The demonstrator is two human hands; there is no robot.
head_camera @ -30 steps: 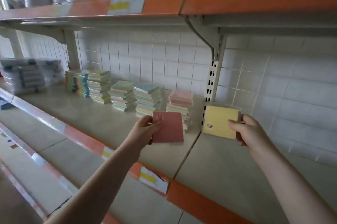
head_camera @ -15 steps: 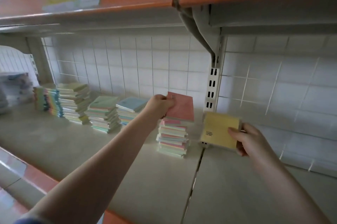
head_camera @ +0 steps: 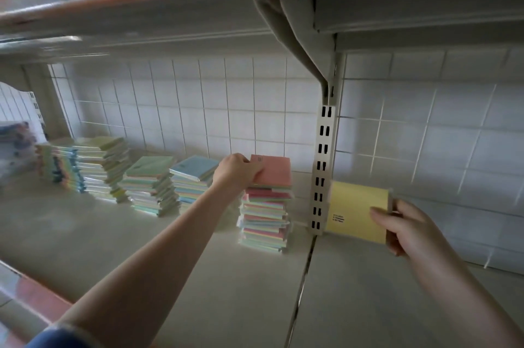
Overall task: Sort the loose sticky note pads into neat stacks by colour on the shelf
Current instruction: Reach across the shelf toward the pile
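2 hands holding 2 square paper sticky note pads at the beige shelf.

The left hand is gripping the pink pad atop the mixed-colour stack left of the slotted white metal upright; the right hand is pinching the yellow pad just right of that upright.
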